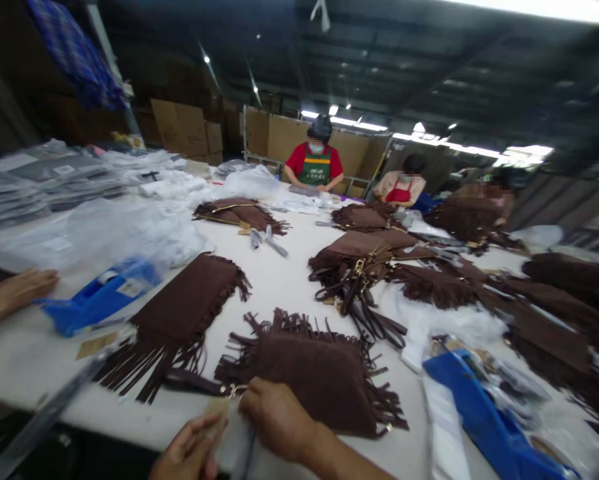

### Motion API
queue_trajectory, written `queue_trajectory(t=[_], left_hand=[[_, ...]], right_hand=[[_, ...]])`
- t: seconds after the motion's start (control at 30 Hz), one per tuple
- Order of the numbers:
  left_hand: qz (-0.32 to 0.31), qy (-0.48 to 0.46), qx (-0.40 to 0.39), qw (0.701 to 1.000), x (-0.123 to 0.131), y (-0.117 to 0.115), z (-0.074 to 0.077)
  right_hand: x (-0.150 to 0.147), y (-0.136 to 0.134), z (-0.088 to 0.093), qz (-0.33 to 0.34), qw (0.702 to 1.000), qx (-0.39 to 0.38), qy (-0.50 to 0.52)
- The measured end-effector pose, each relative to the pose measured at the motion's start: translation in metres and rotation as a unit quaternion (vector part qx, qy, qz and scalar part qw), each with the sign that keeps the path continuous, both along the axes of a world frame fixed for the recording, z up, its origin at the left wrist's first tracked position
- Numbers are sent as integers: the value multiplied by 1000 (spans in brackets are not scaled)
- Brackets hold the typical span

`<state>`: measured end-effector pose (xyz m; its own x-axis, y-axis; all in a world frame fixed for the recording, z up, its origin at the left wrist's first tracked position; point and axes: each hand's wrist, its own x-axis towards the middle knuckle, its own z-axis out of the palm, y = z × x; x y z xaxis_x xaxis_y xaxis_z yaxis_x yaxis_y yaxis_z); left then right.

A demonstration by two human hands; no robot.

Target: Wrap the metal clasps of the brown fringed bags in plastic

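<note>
A dark brown fringed bag (309, 377) lies flat on the table right in front of me. From its left corner runs a dark wrist strap (194, 382), joined by a gold-coloured clasp (233, 391). My left hand (192, 448) is closed on a tan paper tag (218, 415) just below the clasp. My right hand (279, 419) rests over the bag's lower left edge, its fingers pinched together beside the clasp; what they grip is hidden. A greyish strip hangs under that hand, blurred. A second fringed bag (184, 303) lies to the left.
Blue tape dispensers stand left (97, 293) and right (484, 413). Another person's hand (19, 293) reaches in at the left. Brown bags with straps (364, 260) pile up at the right; clear plastic (94, 230) covers the left. Co-workers (315, 163) are across the table.
</note>
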<state>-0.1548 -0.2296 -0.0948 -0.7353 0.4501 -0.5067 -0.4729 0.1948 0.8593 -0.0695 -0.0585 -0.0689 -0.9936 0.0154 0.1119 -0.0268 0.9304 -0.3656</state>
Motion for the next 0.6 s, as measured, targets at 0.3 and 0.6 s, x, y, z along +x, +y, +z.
queue_trajectory(t=[0.3, 0.6], left_hand=[[-77, 42, -65, 994, -12, -70, 7], [-192, 466, -319, 803, -25, -56, 58]], right_hand=[[38, 22, 14, -69, 997, -21, -18], [71, 27, -10, -99, 993, 63, -26]])
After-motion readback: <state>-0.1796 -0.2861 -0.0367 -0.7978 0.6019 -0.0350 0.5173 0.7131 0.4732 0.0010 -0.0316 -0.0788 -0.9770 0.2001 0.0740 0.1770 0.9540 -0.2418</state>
